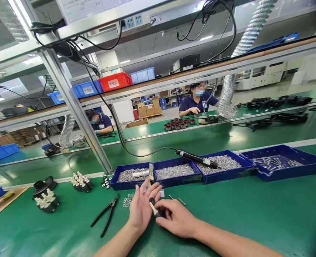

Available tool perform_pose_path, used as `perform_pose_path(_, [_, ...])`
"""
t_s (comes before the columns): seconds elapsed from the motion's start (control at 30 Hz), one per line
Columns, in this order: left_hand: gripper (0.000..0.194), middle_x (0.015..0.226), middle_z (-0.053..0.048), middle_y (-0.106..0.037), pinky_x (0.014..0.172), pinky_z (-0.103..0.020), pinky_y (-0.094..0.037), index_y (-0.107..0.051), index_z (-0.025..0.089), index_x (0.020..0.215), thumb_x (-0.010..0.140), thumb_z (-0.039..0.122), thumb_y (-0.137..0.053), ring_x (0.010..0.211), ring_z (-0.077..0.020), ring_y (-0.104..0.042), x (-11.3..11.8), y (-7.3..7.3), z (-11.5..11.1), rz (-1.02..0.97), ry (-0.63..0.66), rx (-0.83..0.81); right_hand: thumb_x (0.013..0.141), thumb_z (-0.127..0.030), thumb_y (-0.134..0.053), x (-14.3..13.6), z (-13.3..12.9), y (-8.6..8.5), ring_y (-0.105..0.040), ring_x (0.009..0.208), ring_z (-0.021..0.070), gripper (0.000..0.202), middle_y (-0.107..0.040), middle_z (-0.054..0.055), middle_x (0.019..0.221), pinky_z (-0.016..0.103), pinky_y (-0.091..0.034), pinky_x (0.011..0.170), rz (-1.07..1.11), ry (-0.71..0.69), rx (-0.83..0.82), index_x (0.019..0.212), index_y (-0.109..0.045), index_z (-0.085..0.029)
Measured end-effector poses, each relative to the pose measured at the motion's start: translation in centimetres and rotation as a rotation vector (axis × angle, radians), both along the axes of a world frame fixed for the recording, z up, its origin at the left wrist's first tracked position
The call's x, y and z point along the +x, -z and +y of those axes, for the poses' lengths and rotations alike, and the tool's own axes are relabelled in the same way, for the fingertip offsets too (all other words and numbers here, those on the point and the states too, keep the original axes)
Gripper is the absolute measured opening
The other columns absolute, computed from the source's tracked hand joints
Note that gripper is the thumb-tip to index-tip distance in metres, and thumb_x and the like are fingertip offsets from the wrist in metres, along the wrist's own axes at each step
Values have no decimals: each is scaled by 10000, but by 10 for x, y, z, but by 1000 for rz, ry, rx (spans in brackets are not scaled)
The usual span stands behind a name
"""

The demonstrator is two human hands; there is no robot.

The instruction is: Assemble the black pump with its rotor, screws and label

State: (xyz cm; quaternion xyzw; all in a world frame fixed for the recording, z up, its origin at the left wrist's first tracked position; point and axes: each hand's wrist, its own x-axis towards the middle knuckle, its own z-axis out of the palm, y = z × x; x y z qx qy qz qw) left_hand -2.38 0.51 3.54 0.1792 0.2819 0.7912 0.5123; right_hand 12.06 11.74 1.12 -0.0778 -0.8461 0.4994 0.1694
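Note:
My right hand [178, 217] is closed on a small black part with a white shaft [154, 207], just above the green bench. A black round end of it lies close against my left fingers; whether it touches them I cannot tell. My left hand [142, 208] is turned palm up, with its fingers stretched out. Left of it lie metal washers [127, 200] and black-handled circlip pliers [106, 214]. Beyond my right hand two screws [182, 201] rest on the bench. Similar black parts with white shafts [47, 201] stand in groups at the left.
A row of blue trays at the back includes a screw tray [227, 151] and a tray of longer pins [302, 153]. A black electric screwdriver [192, 157] lies across them, its cable hanging from above. A metal post [72, 107] rises at left. Two co-workers sit beyond.

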Motion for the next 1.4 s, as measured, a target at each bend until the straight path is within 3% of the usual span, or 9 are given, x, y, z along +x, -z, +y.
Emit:
perform_pose_path(0.23, [888, 1571, -278, -485, 1261, -570, -333, -132, 157, 1693, 1060, 691, -452, 1479, -399, -497, -3, 5, 1, 100, -49, -16, 800, -178, -696, -5, 2, 3, -587, 586, 95, 293, -669, -33, 815, 218, -386, 546, -29, -23, -250, 1088, -644, -171])
perform_pose_path(0.53, [764, 1702, -157, -343, 1284, -562, -290, -212, 344, 1723, 1068, 628, -485, 1510, -403, -449, -4, 6, -25, 1156, 11, 98, 833, -271, -704, -4, 4, 7, -585, 625, 108, 315, -633, -18, 795, 228, -408, 584, -62, -41, -345, 1102, -590, -152])
perform_pose_path(0.7, [713, 1723, -128, -300, 1265, -570, -333, -160, 416, 1718, 1080, 650, -372, 1518, -397, -441, 0, 3, -28, 1109, -9, 77, 769, -242, -819, 4, 2, 2, -425, 634, 98, 278, -538, -54, 698, 260, -277, 612, 11, -29, -131, 996, -669, -184])
perform_pose_path(0.83, [758, 1691, -154, -347, 1241, -587, -373, -194, 394, 1708, 1051, 693, -424, 1482, -414, -478, 4, 10, -23, 960, 2, 85, 788, -252, -802, 1, -1, 3, -442, 614, 80, 299, -626, -29, 852, 241, -344, 574, 14, -30, -198, 1018, -632, -166])
perform_pose_path(0.97, [634, 1617, -150, -443, 1239, -521, -386, -335, 323, 1648, 1097, 630, -397, 1450, -353, -504, 1, 12, -15, 786, -132, -37, 778, -192, -775, -1, 3, 2, -470, 592, 77, 303, -633, -33, 831, 232, -354, 555, 30, -32, -260, 1037, -622, -163])
perform_pose_path(1.07, [447, 1418, -139, -593, 1086, -425, -483, -605, 246, 1416, 1066, 523, -582, 1255, -297, -598, -9, 6, -15, 1043, -240, -237, 836, -221, -739, 0, 8, 2, -521, 653, 88, 322, -637, -16, 906, 228, -391, 590, 70, 5, -316, 1103, -565, -177])
perform_pose_path(1.13, [365, 1285, -130, -656, 990, -400, -505, -695, 224, 1281, 1029, 485, -656, 1121, -280, -627, -17, 2, -17, 1259, -155, -287, 879, -279, -725, -1, 11, 3, -540, 714, 96, 331, -613, 8, 998, 230, -415, 613, 117, 57, -357, 1120, -518, -188])
perform_pose_path(1.23, [430, 1287, -117, -685, 986, -398, -512, -681, 250, 1366, 988, 452, -715, 1082, -277, -649, -27, -2, -19, 1401, 3, -319, 902, -350, -736, -2, 14, 5, -558, 753, 116, 354, -586, 29, 1045, 246, -455, 619, 186, 127, -418, 1098, -482, -200])
perform_pose_path(1.4, [268, 1142, -144, -699, 977, -426, -478, -719, 187, 1153, 1039, 352, -541, 1072, -304, -631, -65, -15, -24, 1661, -278, -462, 932, -368, -717, 2, 18, 4, -613, 771, 143, 324, -627, 32, 1010, 261, -462, 635, 187, 137, -341, 1083, -478, -210])
